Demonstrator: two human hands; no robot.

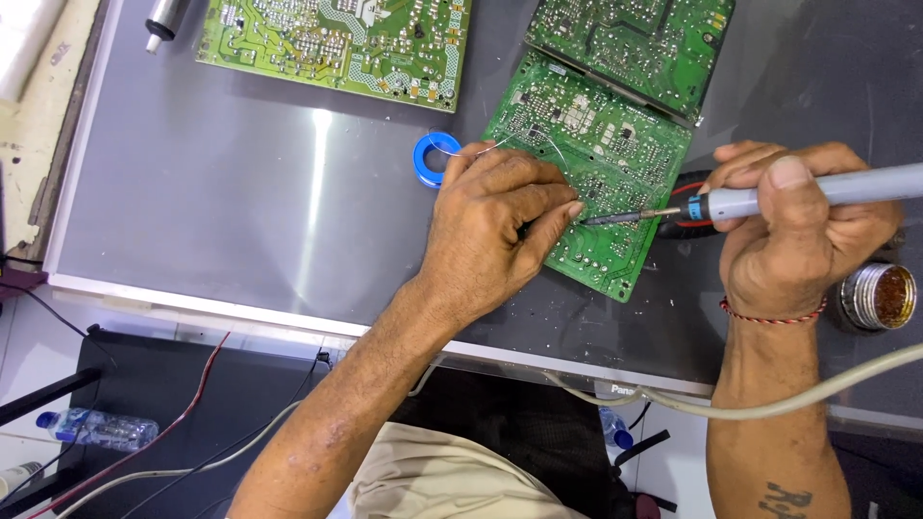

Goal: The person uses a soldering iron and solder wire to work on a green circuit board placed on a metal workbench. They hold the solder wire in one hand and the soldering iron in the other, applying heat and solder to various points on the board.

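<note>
Gripping a grey soldering iron (798,192), the right hand (798,235) wraps its fingers around the handle with the thumb laid along the top. Iron held nearly level, dark tip pointing left and touching the lower part of a green circuit board (586,154). A red string band sits on that wrist. A pale cord (769,404) runs past the forearm toward the near edge.

Left hand (495,226): fingers pressed together, thumb and forefinger pinching a thin solder wire (500,144) right at the iron's tip. The heel of the hand rests on the board's left edge. The wire loops back over the knuckles to a small blue spool (433,159) lying flat just left of the board.

The board lies tilted, solder side up, on a grey reflective tabletop (240,192). A second green board (635,38) touches or overlaps its upper right edge; cannot tell which. A third, yellow-green board (336,43) sits well apart at the upper left, with a metal cylinder (163,19) near its left corner.

Just right of the right wrist stands a small round tin (880,296) holding something amber. A red and black object peeks from under the board beside the right-hand fingers; too hidden to identify.

Below the tabletop edge: a plastic bottle (96,428) on the floor at left, cables, and the person's beige clothing.
</note>
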